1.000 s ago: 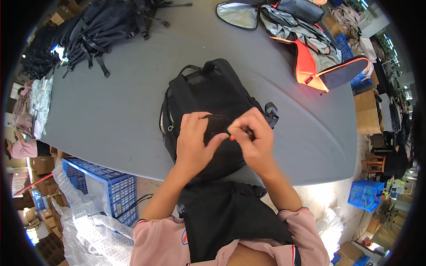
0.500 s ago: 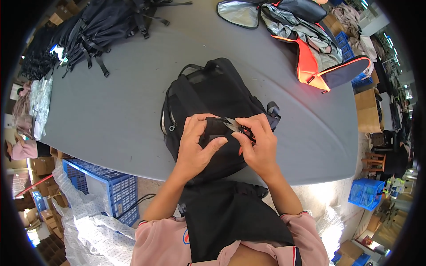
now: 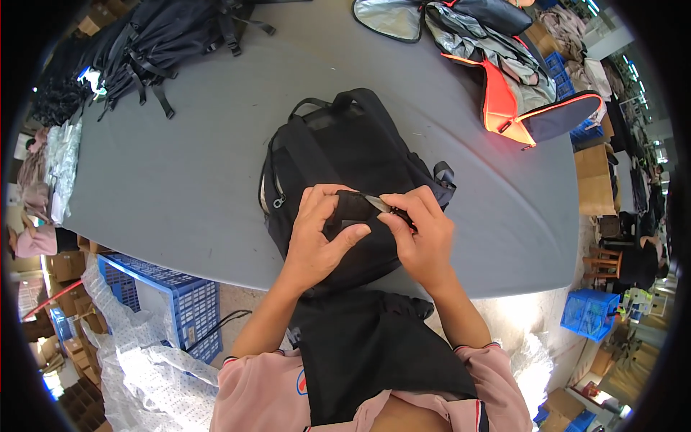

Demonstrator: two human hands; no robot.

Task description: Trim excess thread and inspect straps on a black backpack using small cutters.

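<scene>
A black backpack (image 3: 360, 147) lies on the grey-covered table in front of me. My left hand (image 3: 317, 234) is closed on a black fabric piece (image 3: 350, 207) of the backpack, fingers behind it and thumb in front. My right hand (image 3: 425, 234) grips a small pair of thread snips (image 3: 377, 203); their metal blades point left and meet the edge of that fabric piece. The blades look nearly together. Most of the snips' handle is hidden by my right fingers.
Black backpacks (image 3: 158, 54) are heaped at the far left of the table (image 3: 216, 165). An open orange-and-silver lined bag (image 3: 504, 101) lies at the far right. Below the table's left edge stands a blue crate (image 3: 194, 309) beside clear plastic wrap (image 3: 144, 367).
The snips' blades, spread apart before, have come together at the fabric edge. My left hand keeps its hold, and the view has shifted slightly.
</scene>
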